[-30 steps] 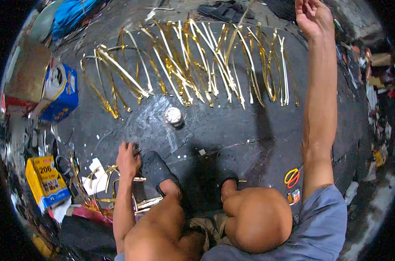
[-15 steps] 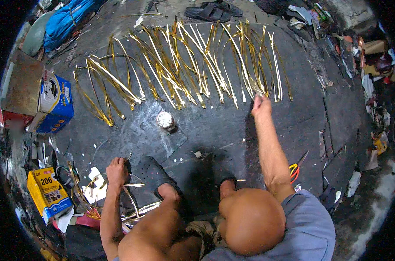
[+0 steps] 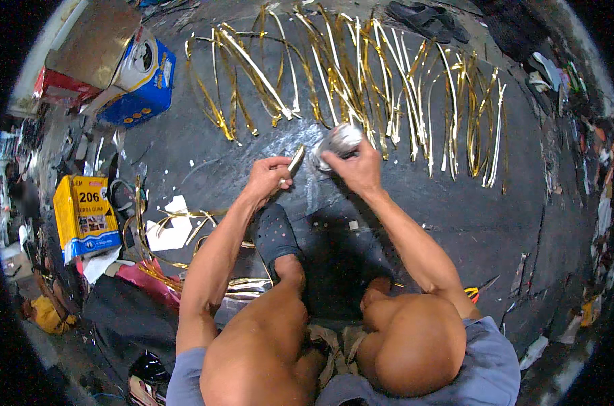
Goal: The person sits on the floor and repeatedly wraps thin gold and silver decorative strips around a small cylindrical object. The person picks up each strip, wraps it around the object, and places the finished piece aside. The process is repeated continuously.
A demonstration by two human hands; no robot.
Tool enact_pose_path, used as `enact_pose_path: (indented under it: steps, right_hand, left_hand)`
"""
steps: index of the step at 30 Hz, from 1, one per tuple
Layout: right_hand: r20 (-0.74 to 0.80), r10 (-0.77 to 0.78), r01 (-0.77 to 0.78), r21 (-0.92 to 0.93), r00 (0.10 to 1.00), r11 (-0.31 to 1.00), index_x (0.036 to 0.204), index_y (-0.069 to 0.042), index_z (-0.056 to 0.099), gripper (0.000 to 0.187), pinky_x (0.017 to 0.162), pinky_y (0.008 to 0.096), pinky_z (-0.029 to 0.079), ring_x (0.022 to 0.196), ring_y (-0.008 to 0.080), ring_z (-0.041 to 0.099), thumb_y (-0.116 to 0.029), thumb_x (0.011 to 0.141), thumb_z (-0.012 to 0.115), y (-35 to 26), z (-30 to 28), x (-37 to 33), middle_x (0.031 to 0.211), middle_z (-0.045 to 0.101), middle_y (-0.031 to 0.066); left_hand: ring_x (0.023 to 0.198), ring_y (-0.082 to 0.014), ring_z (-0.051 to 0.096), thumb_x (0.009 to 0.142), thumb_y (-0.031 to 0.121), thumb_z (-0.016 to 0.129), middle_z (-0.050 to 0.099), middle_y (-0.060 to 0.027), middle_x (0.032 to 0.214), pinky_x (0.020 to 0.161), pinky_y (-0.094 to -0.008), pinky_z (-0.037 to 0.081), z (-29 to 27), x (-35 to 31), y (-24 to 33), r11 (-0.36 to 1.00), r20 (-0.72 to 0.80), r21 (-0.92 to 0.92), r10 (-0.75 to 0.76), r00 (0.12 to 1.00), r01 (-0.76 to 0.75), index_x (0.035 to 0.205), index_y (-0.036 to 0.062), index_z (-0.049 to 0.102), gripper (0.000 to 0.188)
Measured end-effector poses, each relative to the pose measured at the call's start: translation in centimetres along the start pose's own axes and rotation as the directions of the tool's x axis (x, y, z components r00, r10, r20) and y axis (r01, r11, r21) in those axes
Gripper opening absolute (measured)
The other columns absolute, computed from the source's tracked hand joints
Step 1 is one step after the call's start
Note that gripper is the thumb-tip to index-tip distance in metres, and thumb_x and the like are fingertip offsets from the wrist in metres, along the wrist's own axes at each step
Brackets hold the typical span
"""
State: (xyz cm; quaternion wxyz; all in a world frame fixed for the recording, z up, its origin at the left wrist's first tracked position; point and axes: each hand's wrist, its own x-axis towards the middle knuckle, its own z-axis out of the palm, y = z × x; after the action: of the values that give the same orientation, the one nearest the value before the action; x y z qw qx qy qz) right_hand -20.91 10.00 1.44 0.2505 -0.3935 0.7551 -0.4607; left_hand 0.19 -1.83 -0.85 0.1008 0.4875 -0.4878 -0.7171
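My left hand (image 3: 268,178) is closed on a short, slim, shiny piece (image 3: 295,160), pale with a golden tip; its kind does not show clearly. Beside it, my right hand (image 3: 360,166) grips a small round tin (image 3: 341,138), whitish and smeared by motion, just off or touching the dark ground. Beyond both hands, glossy gold strips (image 3: 473,115), some showing pale undersides, lie in a long loose row. The tin overlaps the near ends of a few of them.
A blue and white carton (image 3: 141,81) and a yellow glue box (image 3: 87,215) stand at left. More gold strips (image 3: 212,215) and white scraps (image 3: 172,227) lie by my left arm. Orange-handled scissors (image 3: 479,291) rest by my right elbow. Black sandals (image 3: 429,21) lie at the far side.
My right hand has left the strips at right and taken hold of the tin. My left hand has moved forward beside it with the slim piece. The view has shifted leftward.
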Motion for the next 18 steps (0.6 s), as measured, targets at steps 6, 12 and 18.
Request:
enact_pose_path:
  steps: [6,12,18]
  right_hand:
    - [-0.032,-0.02,0.03,0.361,0.999,0.932,0.132,0.003,0.05,0.063,0.085,0.0329,0.059,0.097,0.0182,0.07,-0.009,0.082,0.087,-3.3,1.9,-2.3,0.107,0.071,0.0131]
    - [-0.155,0.004,0.009,0.081,0.988,0.997,0.128,-0.002,0.051,0.067,0.083,0.0411,0.058,0.097,0.0301,0.074,-0.023,0.077,0.09,-0.8,-0.9,-1.8,0.109,0.073,0.0191]
    - [-0.304,0.071,-0.028,0.144,0.95,0.989,0.127,-0.003,0.054,0.065,0.087,0.0392,0.056,0.098,0.0264,0.071,-0.024,0.077,0.091,0.9,-4.9,-1.5,0.11,0.072,0.0152]
  left_hand:
    - [0.062,-0.0091,0.059,0.083,-0.01,0.055,0.066,-0.0054,0.09,0.055,-0.0209,0.052,0.3,-0.4,-0.6,0.908,0.326,-0.383,-0.038,0.945,0.169,0.133,-0.0061,0.058,0.05]
    - [0.065,-0.0086,0.058,0.083,-0.011,0.05,0.066,-0.0102,0.101,0.056,-0.021,0.051,-0.5,-3.3,0.0,0.684,0.577,-0.663,0.207,0.79,0.304,0.136,-0.0126,0.052,0.053]
    - [0.06,-0.0137,0.066,0.083,0.0,0.072,0.072,-0.0086,0.076,0.054,-0.0275,0.053,2.5,0.6,2.2,0.977,0.122,0.203,0.034,0.992,-0.058,0.097,-0.0041,0.073,0.014]
